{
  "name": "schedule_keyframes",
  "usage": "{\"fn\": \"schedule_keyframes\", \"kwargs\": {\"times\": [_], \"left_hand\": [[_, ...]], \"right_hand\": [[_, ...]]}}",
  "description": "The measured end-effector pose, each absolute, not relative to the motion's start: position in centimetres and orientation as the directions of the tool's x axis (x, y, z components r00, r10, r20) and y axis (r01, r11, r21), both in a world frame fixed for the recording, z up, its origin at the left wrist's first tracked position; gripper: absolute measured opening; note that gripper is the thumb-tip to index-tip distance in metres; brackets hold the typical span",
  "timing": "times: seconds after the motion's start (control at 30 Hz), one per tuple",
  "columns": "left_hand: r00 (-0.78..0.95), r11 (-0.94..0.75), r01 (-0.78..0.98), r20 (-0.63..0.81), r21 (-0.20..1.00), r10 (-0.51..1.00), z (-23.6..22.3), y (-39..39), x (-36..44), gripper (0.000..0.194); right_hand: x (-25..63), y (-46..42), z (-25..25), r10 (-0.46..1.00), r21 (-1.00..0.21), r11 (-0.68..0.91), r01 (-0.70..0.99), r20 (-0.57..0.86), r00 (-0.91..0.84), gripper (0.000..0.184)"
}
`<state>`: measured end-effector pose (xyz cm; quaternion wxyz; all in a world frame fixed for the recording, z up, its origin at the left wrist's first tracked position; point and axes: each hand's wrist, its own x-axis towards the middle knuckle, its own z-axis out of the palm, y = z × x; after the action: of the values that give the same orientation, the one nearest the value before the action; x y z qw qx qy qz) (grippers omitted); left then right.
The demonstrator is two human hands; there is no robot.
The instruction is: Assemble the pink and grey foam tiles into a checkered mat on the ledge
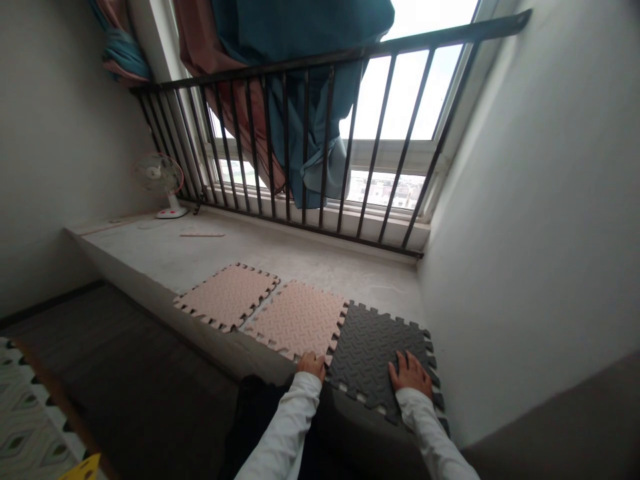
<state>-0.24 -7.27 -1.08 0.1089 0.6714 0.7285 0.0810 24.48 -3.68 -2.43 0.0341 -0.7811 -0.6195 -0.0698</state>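
A left hand (311, 365) is pressing on the near corner of a pink foam tile (301, 316), its grip on the edge impossible to make out, while a right hand (411, 375) is lying with fingers a little spread on a dark foam tile (373, 353), holding nothing. The dark tile is sitting on a pale ledge (165, 257) beside the pink one, a second pink tile (227, 297) lying farther left. The foam is probably feeling light, soft and bendy, its toothed rims offering the best hold but likely tearing if yanked. A white wall (525, 233) is hemming in the right side, the ledge is dropping away in front, and bare surface is stretching behind toward a black railing (320, 230).
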Motion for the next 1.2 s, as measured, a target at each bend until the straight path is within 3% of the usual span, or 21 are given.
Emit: {"fn": "schedule_keyframes", "kwargs": {"times": [0.4,0.6,0.8,1.0,1.2], "left_hand": [[-0.036,0.052,0.983,-0.092,0.178,0.995,-0.5,-7.4,0.0,0.027],[-0.003,0.016,0.981,-0.068,0.195,0.998,-0.6,-7.6,-0.1,0.028],[-0.123,0.126,0.973,-0.026,0.193,0.992,-0.2,-8.2,0.8,0.03],[0.057,-0.045,0.962,-0.039,0.269,0.998,-0.7,-8.4,1.2,0.043],[0.125,-0.098,0.944,-0.069,0.315,0.99,-1.3,-8.4,1.2,0.052]], "right_hand": [[24.4,-3.7,-2.4,0.961,0.052,-0.234,0.971,0.164,0.223,0.044],[24.9,-3.3,-3.3,0.963,0.051,-0.217,0.975,0.177,0.205,0.045],[24.8,-3.5,-2.7,0.968,0.043,-0.217,0.975,0.135,0.21,0.046],[24.4,-3.8,-1.9,0.966,0.064,-0.236,0.97,0.125,0.227,0.045],[24.3,-4.0,-1.8,0.963,0.071,-0.236,0.969,0.147,0.224,0.045]]}}
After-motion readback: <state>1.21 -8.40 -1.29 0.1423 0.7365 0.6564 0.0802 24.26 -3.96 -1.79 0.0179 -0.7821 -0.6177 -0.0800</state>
